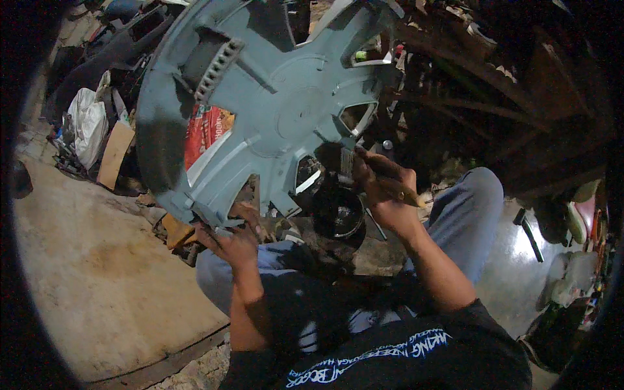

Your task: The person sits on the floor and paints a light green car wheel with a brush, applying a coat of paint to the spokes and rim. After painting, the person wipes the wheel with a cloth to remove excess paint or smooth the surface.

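A large grey wheel cover (302,97), with spoke-like openings and dark patches along its left rim, is tilted up in front of me. My left hand (235,239) grips its lower edge, fingers wrapped around the rim by an opening. In my right hand (388,192) is a paintbrush (347,160), its wooden handle sticking out past the palm. The dark bristle end lies close to the cover's lower right side; whether it touches cannot be made out. Beneath the brush stands a round black container (339,218) with a glossy dark inside.
A pale, stained board (97,260) lies at the left. Behind it are a white bag (89,120) and a piece of cardboard (116,155). A red packet (205,133) shows through one opening. Dark beams (474,104) and clutter fill the right, above a shiny grey surface (507,260).
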Action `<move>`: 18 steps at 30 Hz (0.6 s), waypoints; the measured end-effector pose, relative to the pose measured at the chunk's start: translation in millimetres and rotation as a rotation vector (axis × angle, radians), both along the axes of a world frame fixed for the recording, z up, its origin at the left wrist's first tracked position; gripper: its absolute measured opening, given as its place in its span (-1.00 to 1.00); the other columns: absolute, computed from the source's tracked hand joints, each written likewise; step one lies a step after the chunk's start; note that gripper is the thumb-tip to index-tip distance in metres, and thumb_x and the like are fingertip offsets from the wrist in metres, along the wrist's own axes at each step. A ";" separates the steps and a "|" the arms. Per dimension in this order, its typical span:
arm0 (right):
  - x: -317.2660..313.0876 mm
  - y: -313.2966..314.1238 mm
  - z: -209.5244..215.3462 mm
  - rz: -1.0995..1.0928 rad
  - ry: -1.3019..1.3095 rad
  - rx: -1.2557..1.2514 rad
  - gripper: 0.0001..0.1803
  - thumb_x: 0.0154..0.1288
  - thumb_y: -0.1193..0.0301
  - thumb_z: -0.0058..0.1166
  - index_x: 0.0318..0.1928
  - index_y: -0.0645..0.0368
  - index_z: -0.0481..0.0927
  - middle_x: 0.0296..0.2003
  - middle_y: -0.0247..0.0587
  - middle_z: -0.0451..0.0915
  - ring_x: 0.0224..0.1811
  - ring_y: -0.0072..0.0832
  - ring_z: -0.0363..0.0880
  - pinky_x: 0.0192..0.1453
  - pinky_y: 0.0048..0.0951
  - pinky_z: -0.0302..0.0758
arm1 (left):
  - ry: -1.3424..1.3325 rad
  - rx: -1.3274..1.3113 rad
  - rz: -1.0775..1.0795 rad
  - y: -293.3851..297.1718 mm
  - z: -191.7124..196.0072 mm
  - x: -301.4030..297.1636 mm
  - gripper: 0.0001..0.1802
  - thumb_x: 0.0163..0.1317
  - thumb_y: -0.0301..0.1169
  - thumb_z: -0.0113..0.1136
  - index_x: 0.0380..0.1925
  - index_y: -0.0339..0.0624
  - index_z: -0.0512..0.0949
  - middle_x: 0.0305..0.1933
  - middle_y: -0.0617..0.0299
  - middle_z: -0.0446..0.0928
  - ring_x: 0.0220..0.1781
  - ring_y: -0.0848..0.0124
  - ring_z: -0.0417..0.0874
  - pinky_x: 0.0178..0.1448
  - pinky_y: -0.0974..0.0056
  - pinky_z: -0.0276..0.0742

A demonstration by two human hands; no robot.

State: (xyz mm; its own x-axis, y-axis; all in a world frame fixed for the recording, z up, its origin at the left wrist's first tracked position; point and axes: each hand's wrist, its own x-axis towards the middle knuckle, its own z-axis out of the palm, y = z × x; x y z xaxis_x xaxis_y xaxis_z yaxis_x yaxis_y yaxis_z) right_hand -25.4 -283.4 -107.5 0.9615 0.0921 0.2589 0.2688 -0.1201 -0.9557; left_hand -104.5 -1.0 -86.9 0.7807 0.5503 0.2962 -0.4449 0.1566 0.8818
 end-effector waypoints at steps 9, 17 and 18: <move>2.4 -17.9 26.2 0.093 -0.095 -0.182 -0.81 0.27 0.46 0.09 -0.21 0.32 0.66 -0.53 -0.23 0.60 -0.49 -0.60 0.47 -0.41 -0.42 0.44 | -0.030 0.073 0.101 -4.1 12.4 6.1 -0.29 0.20 0.16 0.05 -0.28 -0.48 0.46 -0.56 -0.09 0.48 -0.58 0.08 0.50 -0.35 0.11 0.49; 37.0 -17.0 1.3 0.098 -0.423 -0.382 -0.79 0.27 0.44 0.14 -0.13 0.27 0.67 -0.41 0.05 0.66 -0.47 -0.15 0.63 -0.37 -0.34 0.51 | -0.010 0.025 -0.352 1.2 14.0 12.4 -0.24 0.27 0.20 0.00 -0.16 -0.48 0.46 -0.56 -0.09 0.47 -0.59 0.12 0.50 -0.38 0.12 0.50; 40.0 -20.2 19.4 0.209 -0.372 -0.415 -0.80 0.27 0.45 0.15 -0.14 0.27 0.67 -0.42 0.06 0.66 -0.48 -0.13 0.63 -0.36 -0.32 0.52 | 0.047 0.125 -0.276 5.8 10.4 11.4 -0.19 0.28 0.26 -0.10 -0.17 -0.47 0.46 -0.58 -0.09 0.46 -0.61 0.14 0.48 -0.40 0.14 0.48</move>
State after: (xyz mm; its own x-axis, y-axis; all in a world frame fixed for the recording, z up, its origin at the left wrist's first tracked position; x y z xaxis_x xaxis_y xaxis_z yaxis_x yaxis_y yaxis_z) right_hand 14.5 -303.6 -88.1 0.7637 0.4352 0.4767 0.6347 -0.3719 -0.6773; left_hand -93.1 4.8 -76.4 0.9101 0.2768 0.3084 -0.3590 0.1550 0.9204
